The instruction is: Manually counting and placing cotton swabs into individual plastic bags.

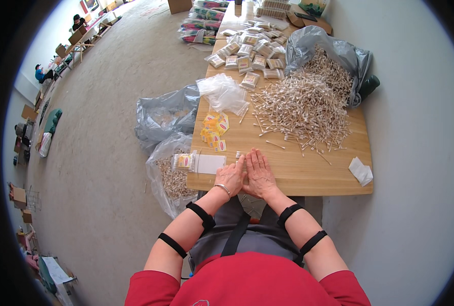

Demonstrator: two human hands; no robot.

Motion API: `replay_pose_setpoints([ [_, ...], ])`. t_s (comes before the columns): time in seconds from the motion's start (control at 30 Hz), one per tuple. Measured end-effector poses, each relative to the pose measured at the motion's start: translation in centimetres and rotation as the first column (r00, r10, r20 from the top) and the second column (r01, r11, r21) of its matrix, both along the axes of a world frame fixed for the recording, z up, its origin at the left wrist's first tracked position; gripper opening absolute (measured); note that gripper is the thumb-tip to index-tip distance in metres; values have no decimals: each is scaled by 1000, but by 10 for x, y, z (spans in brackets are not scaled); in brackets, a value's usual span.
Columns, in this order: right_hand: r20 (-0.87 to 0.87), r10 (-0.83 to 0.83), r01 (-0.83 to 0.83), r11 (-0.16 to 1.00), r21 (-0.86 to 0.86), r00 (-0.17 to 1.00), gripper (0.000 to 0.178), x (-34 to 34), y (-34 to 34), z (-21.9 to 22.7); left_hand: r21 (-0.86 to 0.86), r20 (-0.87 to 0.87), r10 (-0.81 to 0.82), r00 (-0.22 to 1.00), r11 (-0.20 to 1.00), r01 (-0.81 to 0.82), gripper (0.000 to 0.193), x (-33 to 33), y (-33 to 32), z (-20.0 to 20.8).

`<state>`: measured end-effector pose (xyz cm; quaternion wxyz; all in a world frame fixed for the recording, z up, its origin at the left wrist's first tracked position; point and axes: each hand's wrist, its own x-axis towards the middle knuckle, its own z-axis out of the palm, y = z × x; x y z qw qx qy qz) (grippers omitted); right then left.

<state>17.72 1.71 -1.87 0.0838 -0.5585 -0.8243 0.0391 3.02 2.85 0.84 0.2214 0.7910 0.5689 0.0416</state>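
Observation:
A small row of cotton swabs [241,157] lies on the table near its front edge, between my two hands. My right hand [260,176] is open, its fingers stretched flat and side by side along the right of the row, covering part of it. On the other side my left hand [230,177] reaches in with its index finger forward, touching the swabs; its other fingers are partly bent and hold nothing that I can see. Left of it lies a white card [211,163], beside a filled clear packet of swabs [184,161] with a yellow label.
A large heap of loose swabs [303,109] spills from a grey plastic bag [318,43]. Yellow labels [214,130], clear empty bags [223,93] and many filled packets [245,64] lie farther back. A crumpled white tissue [360,171] sits at right. Open bags [167,117] stand left of the table.

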Motion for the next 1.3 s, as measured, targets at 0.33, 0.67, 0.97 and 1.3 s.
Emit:
replay_pose_setpoints([
  [0.33,-8,-4,4,1000,22,1000,99,1,0,-2,-47,15,23,1000,999,-22,57,2,3,3],
  [0.67,-14,-7,7,1000,15,1000,102,2,0,-2,22,55,4,998,1000,-5,49,1,5,2],
  [0.97,-72,-14,8,997,-75,997,110,-3,-3,11,225,340,111,934,955,-195,17,-5,56,-15],
  [1.3,-105,-61,50,993,-105,993,109,-5,-7,5,-260,897,344,279,918,-298,36,4,28,-53],
])
